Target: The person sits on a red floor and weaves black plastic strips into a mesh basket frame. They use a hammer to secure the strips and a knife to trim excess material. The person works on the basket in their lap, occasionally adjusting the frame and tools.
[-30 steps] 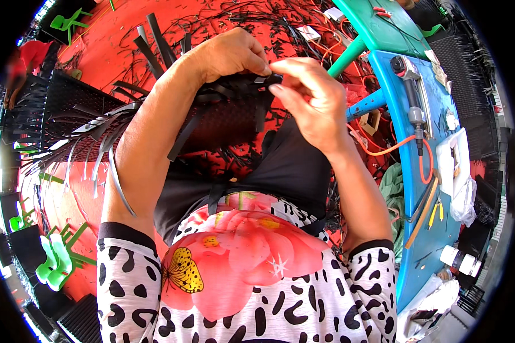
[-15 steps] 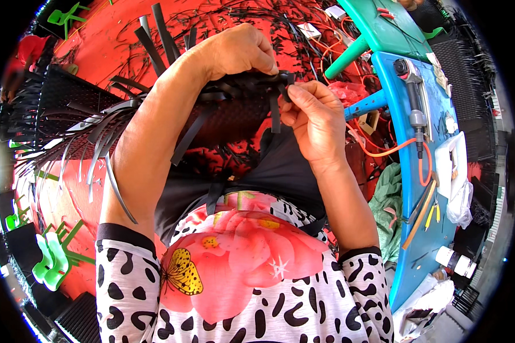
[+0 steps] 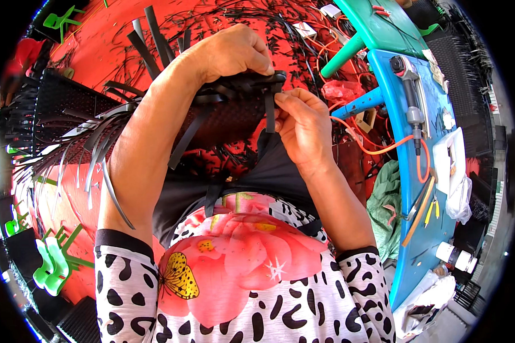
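Note:
In front of me is a dark woven piece (image 3: 229, 117) made of flat black strips, with many loose strip ends (image 3: 100, 134) fanning out to the left. My left hand (image 3: 234, 52) reaches over it, fingers closed on its far right corner, where strips cross. A short flat black strip (image 3: 270, 113) hangs down from that corner. My right hand (image 3: 304, 124) is beside it, thumb and forefinger pinched at the strip's right edge; the other fingers are curled. Part of the weave is hidden behind my left forearm.
To the right is a blue table (image 3: 403, 188) with an air tool (image 3: 413, 108) on an orange hose, a wooden-handled tool (image 3: 419, 220) and a white bottle (image 3: 456, 257). A green table (image 3: 383, 28) stands beyond. Strip scraps litter the red floor (image 3: 106, 46). Green chair-shaped pieces (image 3: 51, 266) lie left.
My right hand has shifted left and slightly down, along the strip. The strip now hangs straighter beside my fingertips. My left hand stays at the corner.

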Available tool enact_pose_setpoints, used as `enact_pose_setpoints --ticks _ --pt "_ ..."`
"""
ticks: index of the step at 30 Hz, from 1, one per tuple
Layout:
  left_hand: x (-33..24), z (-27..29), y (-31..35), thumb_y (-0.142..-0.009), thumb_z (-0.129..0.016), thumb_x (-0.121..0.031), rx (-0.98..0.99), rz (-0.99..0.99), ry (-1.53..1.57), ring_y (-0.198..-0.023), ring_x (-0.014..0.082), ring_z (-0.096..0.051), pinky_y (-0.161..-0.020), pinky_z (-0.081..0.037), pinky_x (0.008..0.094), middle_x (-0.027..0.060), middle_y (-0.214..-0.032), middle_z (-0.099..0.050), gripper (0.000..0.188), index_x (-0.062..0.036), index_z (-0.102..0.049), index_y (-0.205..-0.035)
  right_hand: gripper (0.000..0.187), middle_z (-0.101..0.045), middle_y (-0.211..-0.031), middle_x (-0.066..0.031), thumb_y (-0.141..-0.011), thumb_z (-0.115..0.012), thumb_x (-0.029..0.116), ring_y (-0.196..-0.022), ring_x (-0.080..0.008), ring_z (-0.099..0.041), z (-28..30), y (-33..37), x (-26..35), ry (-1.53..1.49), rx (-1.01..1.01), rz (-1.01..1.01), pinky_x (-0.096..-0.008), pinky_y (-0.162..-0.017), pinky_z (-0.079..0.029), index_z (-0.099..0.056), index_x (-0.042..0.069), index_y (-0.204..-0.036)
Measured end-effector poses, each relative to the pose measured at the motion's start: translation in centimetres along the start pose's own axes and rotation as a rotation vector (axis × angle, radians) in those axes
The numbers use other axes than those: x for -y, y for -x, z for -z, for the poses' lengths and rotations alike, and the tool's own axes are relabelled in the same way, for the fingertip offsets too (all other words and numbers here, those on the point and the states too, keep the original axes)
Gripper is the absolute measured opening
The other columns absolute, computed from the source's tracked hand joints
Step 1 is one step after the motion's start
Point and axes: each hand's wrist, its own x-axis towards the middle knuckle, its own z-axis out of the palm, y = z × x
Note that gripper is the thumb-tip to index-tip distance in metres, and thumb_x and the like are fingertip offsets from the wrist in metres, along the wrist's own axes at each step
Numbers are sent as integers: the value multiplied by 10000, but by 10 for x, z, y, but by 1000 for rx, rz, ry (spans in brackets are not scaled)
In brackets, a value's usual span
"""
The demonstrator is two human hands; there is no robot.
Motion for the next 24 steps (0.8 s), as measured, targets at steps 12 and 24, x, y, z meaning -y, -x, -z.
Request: enact_pose_setpoints --ticks 12,24 --pt "1 -2 2 -711 -665 -98 -9 38 65 -563 54 -511 -534 -402 205 -9 -635 -590 116 11 -657 -750 91 -512 -655 -73 -784 -532 34 -518 -166 -520 -8 -6 9 -37 -31 -89 -272 -434 -380 -498 22 -701" --pt "-1 -3 2 -714 -669 -99 -9 20 31 -564 51 -507 -537 -398 202 -14 -630 -590 106 2 -668 -749 97 -491 -649 -79 -759 -526 44 -483 -170 -489 1 -15 15 18 -6 -174 -283 -405 -342 -476 35 -676"
